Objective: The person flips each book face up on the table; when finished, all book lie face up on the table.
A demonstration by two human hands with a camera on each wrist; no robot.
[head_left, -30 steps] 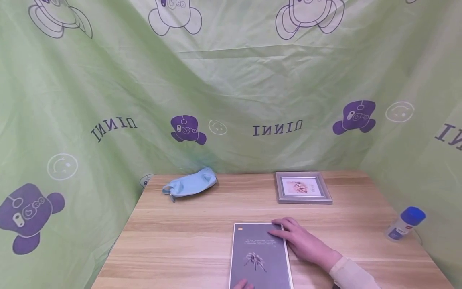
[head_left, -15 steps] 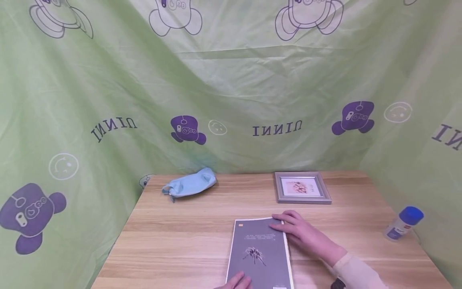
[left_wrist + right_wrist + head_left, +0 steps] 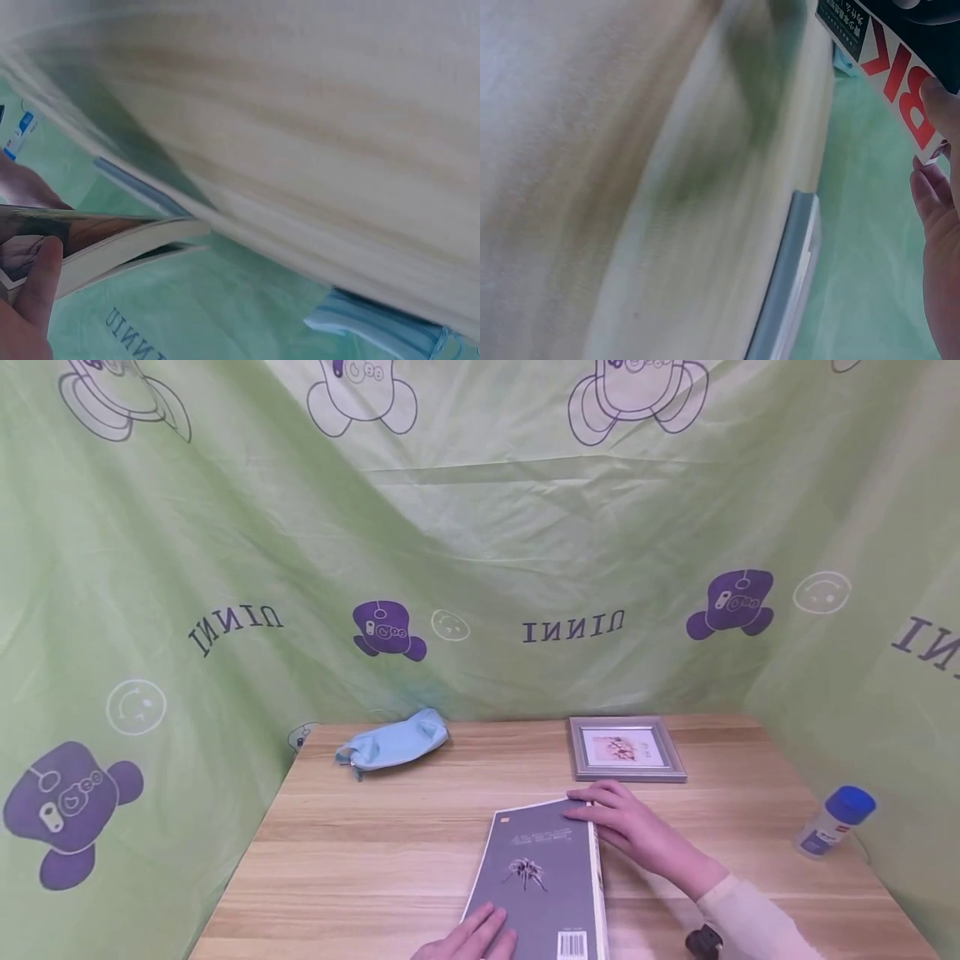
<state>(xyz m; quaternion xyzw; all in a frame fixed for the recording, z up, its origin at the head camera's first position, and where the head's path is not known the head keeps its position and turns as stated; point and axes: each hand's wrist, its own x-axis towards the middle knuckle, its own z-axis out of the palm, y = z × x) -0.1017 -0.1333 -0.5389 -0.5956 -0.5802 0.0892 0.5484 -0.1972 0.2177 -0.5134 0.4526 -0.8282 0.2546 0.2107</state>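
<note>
A book is raised off the near part of the table, tilted, its grey cover with a spider picture and a barcode facing up. My right hand grips its far right corner; in the right wrist view the thumb presses the other cover, white and dark with red letters. At the near left edge my left hand holds the book, fingers on the grey cover. The left wrist view shows the left thumb on the underside and the page block from the side.
A light blue pouch lies at the table's back left. A silver picture frame lies flat at the back right. Near the right edge stands a clear bottle with a blue cap. A green printed curtain surrounds the wooden table.
The book has risen and tilted, its far edge shifting away from me, and the barcode has come into view. My left hand has moved further into the head view; my right hand has risen with the corner.
</note>
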